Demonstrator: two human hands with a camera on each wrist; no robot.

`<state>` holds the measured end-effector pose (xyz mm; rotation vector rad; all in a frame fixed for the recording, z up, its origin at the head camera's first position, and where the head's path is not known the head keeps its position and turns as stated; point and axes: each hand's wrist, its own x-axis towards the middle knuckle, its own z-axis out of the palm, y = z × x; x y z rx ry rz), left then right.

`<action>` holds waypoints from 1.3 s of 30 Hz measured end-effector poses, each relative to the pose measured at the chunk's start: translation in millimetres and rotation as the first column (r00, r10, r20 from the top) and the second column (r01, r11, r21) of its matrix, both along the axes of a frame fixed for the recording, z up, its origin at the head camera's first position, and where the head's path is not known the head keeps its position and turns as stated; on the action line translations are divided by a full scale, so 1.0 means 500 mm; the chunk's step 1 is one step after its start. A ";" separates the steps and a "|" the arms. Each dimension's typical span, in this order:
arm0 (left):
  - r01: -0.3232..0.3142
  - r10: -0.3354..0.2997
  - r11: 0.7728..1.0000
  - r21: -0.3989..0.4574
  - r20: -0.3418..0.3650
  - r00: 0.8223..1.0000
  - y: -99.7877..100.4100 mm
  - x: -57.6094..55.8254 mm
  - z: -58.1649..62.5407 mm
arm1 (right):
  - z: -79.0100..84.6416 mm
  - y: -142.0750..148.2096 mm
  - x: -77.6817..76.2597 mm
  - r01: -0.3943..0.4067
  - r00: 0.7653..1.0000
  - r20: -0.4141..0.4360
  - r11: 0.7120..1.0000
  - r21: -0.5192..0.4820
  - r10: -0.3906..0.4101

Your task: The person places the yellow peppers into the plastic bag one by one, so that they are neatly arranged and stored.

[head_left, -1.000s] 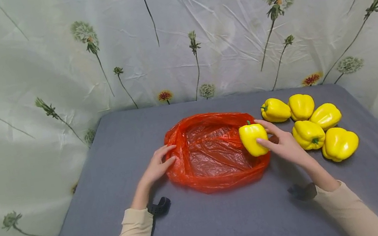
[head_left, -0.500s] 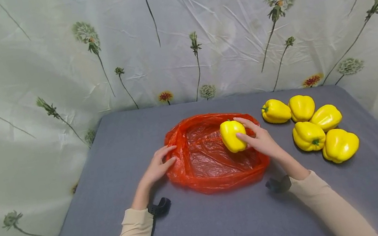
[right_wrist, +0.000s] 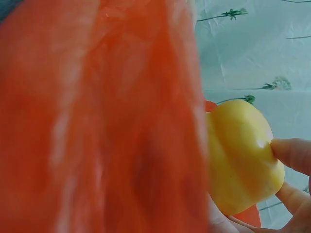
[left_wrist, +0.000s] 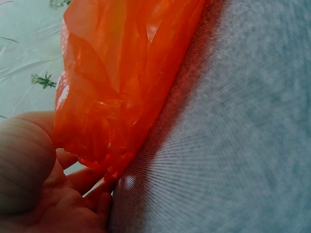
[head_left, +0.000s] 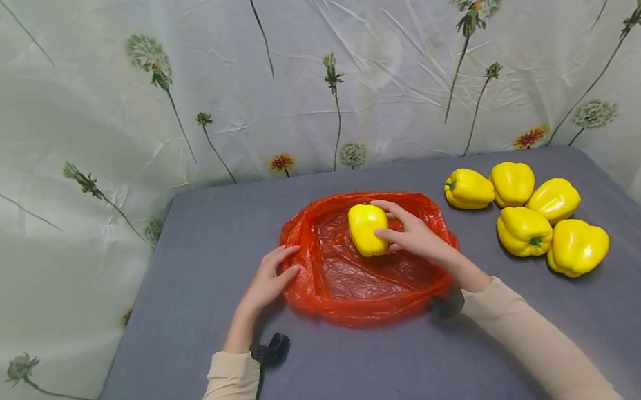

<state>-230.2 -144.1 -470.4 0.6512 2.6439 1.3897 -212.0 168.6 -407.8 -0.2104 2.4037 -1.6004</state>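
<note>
A red plastic bag (head_left: 363,308) lies with its mouth spread wide, facing up. At its left side my left hand (head_left: 264,282) holds the edge; in the left wrist view, the fingers (left_wrist: 85,179) meet the crumpled plastic low down, and part of them is hidden behind it. My right hand (head_left: 421,240) grips a yellow bell pepper (head_left: 368,231) between thumb and fingers, above the bag's opening. From the right wrist, the pepper (right_wrist: 243,160) shows partly behind the bag's blurred red wall (right_wrist: 121,121).
Several more yellow bell peppers (head_left: 523,229) lie grouped on the grey table (head_left: 351,391), right of the bag. A pale curtain with printed dandelions (head_left: 399,61) hangs behind the table and along its sides.
My right hand has carried the yellow bell pepper leftward, from the bag's right rim to over the middle of its opening. The left hand has stayed at the bag's left edge.
</note>
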 end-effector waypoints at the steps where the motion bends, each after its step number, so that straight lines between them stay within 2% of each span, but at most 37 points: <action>1: -0.002 0.002 1.000 -0.002 -0.003 1.000 -0.001 0.000 0.000 | -0.001 -0.006 -0.004 -0.006 1.000 0.001 1.000 -0.002 0.006; 9: 0.007 -0.007 1.000 -0.006 -0.008 1.000 -0.003 -0.002 0.003 | -0.003 -0.046 -0.027 -0.032 0.999 -0.007 0.999 -0.018 0.032; 19: -0.001 0.001 1.000 -0.006 0.011 1.000 0.000 0.000 0.003 | -0.014 -0.073 -0.049 -0.008 1.000 0.006 1.000 -0.006 0.008; 22: 0.000 0.000 1.000 -0.005 0.009 1.000 0.000 -0.001 0.001 | -0.002 -0.083 -0.044 -0.008 1.000 0.024 1.000 -0.007 0.008; 27: -0.001 0.001 1.000 -0.004 -0.002 1.000 0.001 -0.002 -0.001 | -0.009 -0.098 -0.051 -0.001 0.999 0.050 1.000 0.004 0.001; 29: -0.002 0.002 1.000 -0.005 0.003 1.000 0.000 -0.001 -0.001 | -0.029 -0.101 -0.061 0.011 0.999 0.033 1.000 0.013 -0.011; 34: -0.003 0.003 1.000 -0.008 0.020 1.000 0.000 -0.001 0.000 | -0.035 -0.114 -0.063 0.045 0.999 -0.006 0.998 0.032 -0.045; 39: -0.005 0.005 1.000 -0.011 0.025 1.000 0.001 -0.002 0.001 | -0.038 -0.121 -0.063 0.077 0.996 -0.052 0.990 0.122 -0.071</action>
